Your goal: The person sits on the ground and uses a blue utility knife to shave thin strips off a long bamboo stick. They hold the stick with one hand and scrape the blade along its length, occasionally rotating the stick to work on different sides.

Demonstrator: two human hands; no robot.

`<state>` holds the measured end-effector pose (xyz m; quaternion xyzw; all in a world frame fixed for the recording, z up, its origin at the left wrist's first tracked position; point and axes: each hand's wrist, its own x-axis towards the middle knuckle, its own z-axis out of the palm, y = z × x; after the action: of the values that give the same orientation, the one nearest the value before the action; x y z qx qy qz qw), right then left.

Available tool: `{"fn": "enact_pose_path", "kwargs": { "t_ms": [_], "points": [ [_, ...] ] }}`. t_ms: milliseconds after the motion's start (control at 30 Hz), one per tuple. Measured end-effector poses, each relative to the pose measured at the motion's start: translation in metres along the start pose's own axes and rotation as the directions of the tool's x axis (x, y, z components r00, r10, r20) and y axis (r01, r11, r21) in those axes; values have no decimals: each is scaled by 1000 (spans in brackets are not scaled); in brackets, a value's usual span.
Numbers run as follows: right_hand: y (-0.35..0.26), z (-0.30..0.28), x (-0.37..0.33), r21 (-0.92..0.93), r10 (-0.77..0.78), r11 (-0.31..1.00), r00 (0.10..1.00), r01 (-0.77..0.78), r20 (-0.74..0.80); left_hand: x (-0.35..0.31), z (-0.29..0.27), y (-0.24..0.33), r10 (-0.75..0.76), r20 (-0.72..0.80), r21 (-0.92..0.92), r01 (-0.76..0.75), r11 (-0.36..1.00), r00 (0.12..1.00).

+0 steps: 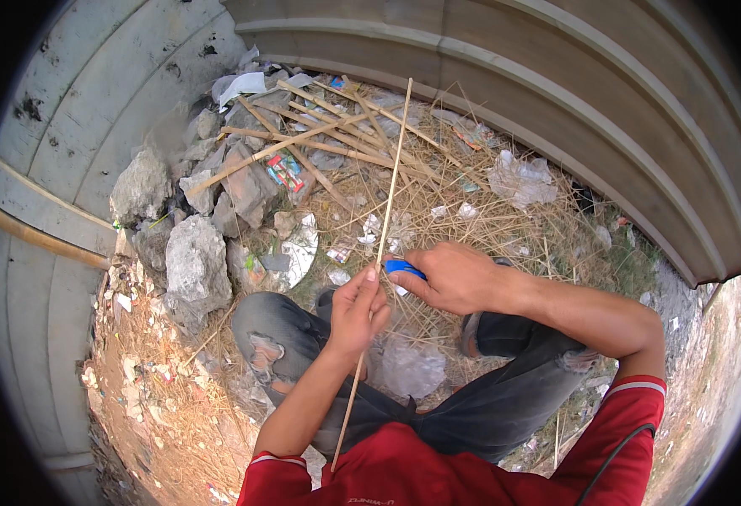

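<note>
My left hand [358, 314] is closed round a long, thin wooden stick [398, 156], which looks like split bamboo. The stick slants from my lap up past my knees, its far end near the corrugated wall. In my right hand [459, 277] is a blue-handled tool [405, 269], gripped with the thumb along it. It looks like a utility knife; its blade is too small to make out. The tool's front end is right beside the stick, just beyond my left fingertips. Whether it touches the stick I cannot tell.
Several flat wooden strips [328, 126] lie crossed ahead of me on straw [438, 169]. Broken concrete chunks [197, 261] are piled to the left. Plastic scraps and a crumpled clear bag [522, 179] litter the ground. Metal sheet walls [556, 67] enclose the left and far sides.
</note>
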<state>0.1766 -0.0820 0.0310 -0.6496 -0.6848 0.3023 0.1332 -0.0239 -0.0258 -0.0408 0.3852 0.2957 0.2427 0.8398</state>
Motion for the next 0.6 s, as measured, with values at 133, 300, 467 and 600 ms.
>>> {"fn": "enact_pose_path", "kwargs": {
  "t_ms": [133, 300, 467, 600],
  "points": [
    [8, 10, 3, -19, -43, 999, 998, 43, -34, -1, 0, 0, -24, -26, 11, 24, 1000, 999],
    [8, 10, 1, 2, -40, 999, 998, 41, -38, -4, 0, 0, -49, -39, -15, 49, 999, 998],
    [9, 18, -2, 51, -94, 994, 993, 98, -75, -6, 4, 2, -77, 0, -29, 77, 997, 997],
    [12, 21, 2, -25, -98, 995, 992, 96, -80, 0, -6, -8, -83, 1, -20, 83, 996, 997]
  ]
}}
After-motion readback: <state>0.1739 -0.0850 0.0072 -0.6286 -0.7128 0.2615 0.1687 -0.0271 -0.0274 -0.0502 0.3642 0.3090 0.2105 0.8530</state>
